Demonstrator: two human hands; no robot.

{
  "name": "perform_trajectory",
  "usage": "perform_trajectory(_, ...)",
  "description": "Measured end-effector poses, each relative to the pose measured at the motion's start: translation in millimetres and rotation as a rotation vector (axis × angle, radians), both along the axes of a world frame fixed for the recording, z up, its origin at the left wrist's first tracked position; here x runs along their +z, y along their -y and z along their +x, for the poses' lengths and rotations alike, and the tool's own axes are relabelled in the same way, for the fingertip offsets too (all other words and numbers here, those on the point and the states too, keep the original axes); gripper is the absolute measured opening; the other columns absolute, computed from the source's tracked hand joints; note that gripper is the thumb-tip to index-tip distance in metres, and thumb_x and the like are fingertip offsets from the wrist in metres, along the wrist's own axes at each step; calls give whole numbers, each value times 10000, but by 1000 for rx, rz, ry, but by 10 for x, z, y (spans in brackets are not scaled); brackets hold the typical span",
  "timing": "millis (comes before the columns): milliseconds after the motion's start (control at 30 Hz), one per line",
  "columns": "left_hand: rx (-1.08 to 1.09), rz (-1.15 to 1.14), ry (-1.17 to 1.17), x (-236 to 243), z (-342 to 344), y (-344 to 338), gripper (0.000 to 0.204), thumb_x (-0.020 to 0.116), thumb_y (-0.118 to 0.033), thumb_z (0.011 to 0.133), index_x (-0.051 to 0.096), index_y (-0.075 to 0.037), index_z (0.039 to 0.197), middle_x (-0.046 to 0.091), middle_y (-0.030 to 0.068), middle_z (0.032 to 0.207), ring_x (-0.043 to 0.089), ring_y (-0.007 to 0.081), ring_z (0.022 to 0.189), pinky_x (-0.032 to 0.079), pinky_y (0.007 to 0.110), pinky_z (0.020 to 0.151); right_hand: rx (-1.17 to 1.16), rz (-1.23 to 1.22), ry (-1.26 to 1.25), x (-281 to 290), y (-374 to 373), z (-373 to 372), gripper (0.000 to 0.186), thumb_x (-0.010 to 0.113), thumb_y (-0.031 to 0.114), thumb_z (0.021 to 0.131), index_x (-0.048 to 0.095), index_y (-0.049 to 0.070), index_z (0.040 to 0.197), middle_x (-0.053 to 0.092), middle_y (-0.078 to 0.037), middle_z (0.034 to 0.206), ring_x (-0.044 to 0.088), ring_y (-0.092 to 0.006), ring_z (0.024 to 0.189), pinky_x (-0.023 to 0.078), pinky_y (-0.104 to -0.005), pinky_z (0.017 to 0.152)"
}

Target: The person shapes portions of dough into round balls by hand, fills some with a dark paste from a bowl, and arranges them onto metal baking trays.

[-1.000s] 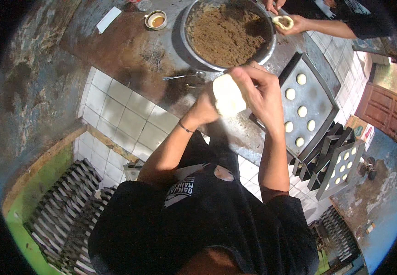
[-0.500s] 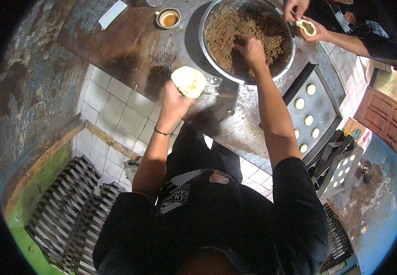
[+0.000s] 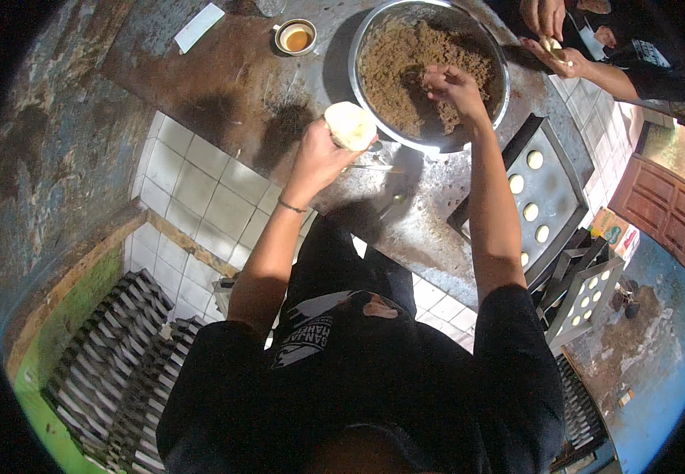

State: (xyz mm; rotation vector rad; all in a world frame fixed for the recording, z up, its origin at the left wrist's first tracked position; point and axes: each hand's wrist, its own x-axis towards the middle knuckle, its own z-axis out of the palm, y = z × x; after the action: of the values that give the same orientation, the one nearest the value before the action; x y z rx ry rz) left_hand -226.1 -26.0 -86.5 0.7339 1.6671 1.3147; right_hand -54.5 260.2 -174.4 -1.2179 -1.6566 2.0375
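A pale, flattened round of dough (image 3: 350, 125) rests in my left hand (image 3: 316, 160), whose fingers are closed round it from below. It is just left of a large metal bowl (image 3: 503, 103) of crumbly brown filling (image 3: 394, 67). Over the right half of that bowl is my right hand (image 3: 459, 91), its fingers curled and pressed together. What they hold, if anything, I cannot make out against the filling. Under my left hand, partly covered by it, a metal utensil (image 3: 375, 167) lies on the worn table (image 3: 224, 103).
Right of my right forearm stands a dark baking tray (image 3: 552, 189) with several dough balls; another tray (image 3: 587, 296) sits lower. A co-worker's hands (image 3: 552, 47) hold dough beyond the bowl. At the back left are a cup (image 3: 295, 37) of amber liquid and a white strip (image 3: 199, 28).
My left hand has carried the dough round rightward, closer to the bowl. My right hand has shifted right, its fingers now curled. The co-worker's fingers have folded their dough together.
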Motion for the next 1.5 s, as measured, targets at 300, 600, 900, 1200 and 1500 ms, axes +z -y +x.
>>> perform_trajectory(300,-244,215,-191,356,460,-644,485,928,-232,792,722,-24,1178,782,131,1086,746,194,976,579,347,870,331,-114,-9,1377,779,303,554,839,253,911,625,42,1376,671,-61,1291,652,-141,1085,539,-329,934)
perform_trajectory(600,-415,188,-158,522,806,-616,423,916,-231,773,730,8,1067,782,136,931,758,231,862,582,380,799,555,901,-17,2370,1072,890,1008,951,450,693,515,90,1527,572,-177,1449,527,-377,1382,462,-464,1143)
perform_trajectory(900,-528,208,235,1166,1648,-649,560,903,-246,855,639,-33,1300,735,77,1226,668,145,1105,553,331,923,135,170,-250,2382,1011,1976,294,877,128,849,756,11,1091,738,-68,1006,700,-151,943,572,-279,813)
perform_trajectory(1200,-441,211,280,1472,2897,-796,291,619,-170,994,680,40,1186,716,61,1057,652,108,965,523,299,851,222,1160,-44,2924,1290,2978,831,954,327,692,625,166,1438,629,-126,1219,659,-310,1067,547,-444,984)
perform_trajectory(1500,-296,46,858,1763,3710,-1017,340,536,-332,1088,567,-64,1294,504,-35,803,428,10,595,314,151,474,-260,534,-315,2511,1134,3768,260,774,215,963,758,10,1123,718,-100,984,711,-172,864,624,-321,710)
